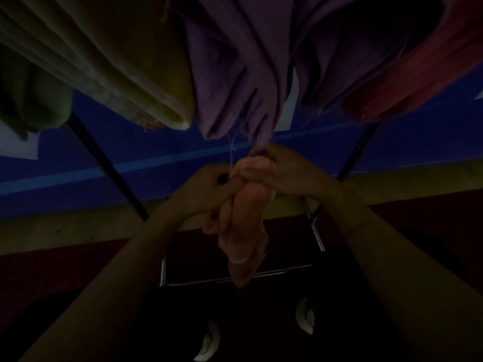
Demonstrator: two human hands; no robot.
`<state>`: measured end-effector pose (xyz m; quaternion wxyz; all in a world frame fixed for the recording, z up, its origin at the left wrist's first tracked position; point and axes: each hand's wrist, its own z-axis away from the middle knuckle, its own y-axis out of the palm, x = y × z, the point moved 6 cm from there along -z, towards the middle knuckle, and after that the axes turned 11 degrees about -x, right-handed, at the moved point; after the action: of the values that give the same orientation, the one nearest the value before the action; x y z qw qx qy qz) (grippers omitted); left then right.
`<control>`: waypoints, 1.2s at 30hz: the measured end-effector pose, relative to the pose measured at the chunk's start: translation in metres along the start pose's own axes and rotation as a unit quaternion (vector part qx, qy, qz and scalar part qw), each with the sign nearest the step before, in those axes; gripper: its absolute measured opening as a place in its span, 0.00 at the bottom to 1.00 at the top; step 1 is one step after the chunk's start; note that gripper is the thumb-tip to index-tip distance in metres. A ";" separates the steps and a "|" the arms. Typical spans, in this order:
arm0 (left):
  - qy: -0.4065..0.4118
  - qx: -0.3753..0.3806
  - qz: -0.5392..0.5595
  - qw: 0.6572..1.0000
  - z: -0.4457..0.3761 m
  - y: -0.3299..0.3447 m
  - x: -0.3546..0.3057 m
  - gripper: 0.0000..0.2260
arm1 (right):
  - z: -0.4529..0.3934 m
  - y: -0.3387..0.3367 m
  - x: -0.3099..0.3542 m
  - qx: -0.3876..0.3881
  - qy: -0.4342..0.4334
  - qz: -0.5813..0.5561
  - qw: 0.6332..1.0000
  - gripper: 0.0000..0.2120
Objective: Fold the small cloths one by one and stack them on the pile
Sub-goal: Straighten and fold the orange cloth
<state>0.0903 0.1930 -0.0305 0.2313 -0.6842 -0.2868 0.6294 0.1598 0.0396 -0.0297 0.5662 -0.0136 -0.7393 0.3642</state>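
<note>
The pink cloth [245,212] was held in mid-air at the centre of the view, bunched into a narrow hanging bundle whose lower end trailed toward six o'clock over a dark metal frame [235,278]. To fold it well, the bundle would probably need to be shaken open first, two neighbouring corners found and drawn apart until an edge ran taut, and only then halved; folding from the bunched state would likely give a lumpy result that sits badly on a pile. The fabric looked thin and soft, with deep lengthwise creases and a paler hem near its lower tip; in the dim light its weave could not be made out.

Its top was gripped by both hands. The left hand [209,186], at nine o'clock of the bundle, was curled with its fingers pinching the cloth's upper edge. The right hand [285,171], at two o'clock, was closed over the gathered top.

At twelve o'clock purple cloths [235,74] hung close above the hands, with a yellowish cloth [117,61] at ten o'clock and a red cloth [418,74] at two o'clock. No pile could be made out.
</note>
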 end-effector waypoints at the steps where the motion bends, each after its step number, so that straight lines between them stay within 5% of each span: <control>1: -0.008 -0.013 0.019 1.000 0.001 -0.003 -0.002 0.20 | 0.001 0.001 -0.003 0.018 0.013 0.001 1.000 0.22; 4: -0.003 -0.072 0.030 0.997 0.002 -0.017 -0.008 0.10 | 0.001 0.011 -0.013 0.061 0.037 0.010 0.997 0.28; 10: 0.033 -0.132 0.088 0.987 0.005 -0.028 -0.019 0.08 | -0.002 0.026 -0.024 0.104 0.049 0.053 0.992 0.47; 15: -0.007 -0.141 0.160 0.977 0.007 -0.032 -0.020 0.06 | 0.015 0.037 -0.020 0.166 0.062 0.056 0.983 0.18; 21: -0.117 -0.193 0.290 0.930 0.004 -0.050 0.003 0.08 | 0.012 0.030 -0.027 0.147 0.002 0.267 0.952 0.22; 26: -0.165 -0.212 0.345 0.899 0.005 -0.061 0.016 0.15 | 0.014 0.031 -0.027 0.162 0.027 0.207 0.964 0.16; 30: -0.147 -0.241 0.132 0.950 0.002 -0.069 0.034 0.15 | 0.013 0.028 -0.017 0.142 0.072 0.101 0.982 0.19; 34: -0.073 -0.117 0.031 0.990 0.004 -0.041 0.033 0.37 | 0.012 0.028 -0.011 0.119 0.088 0.039 0.988 0.18; 36: 0.054 -0.050 -0.057 0.996 0.007 -0.017 0.024 0.42 | 0.014 0.033 -0.007 0.131 0.085 0.023 0.987 0.17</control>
<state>0.0827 0.2213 -0.0372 0.2475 -0.7103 -0.3438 0.5622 0.1375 0.0532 -0.0554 0.6154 0.0129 -0.6337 0.4685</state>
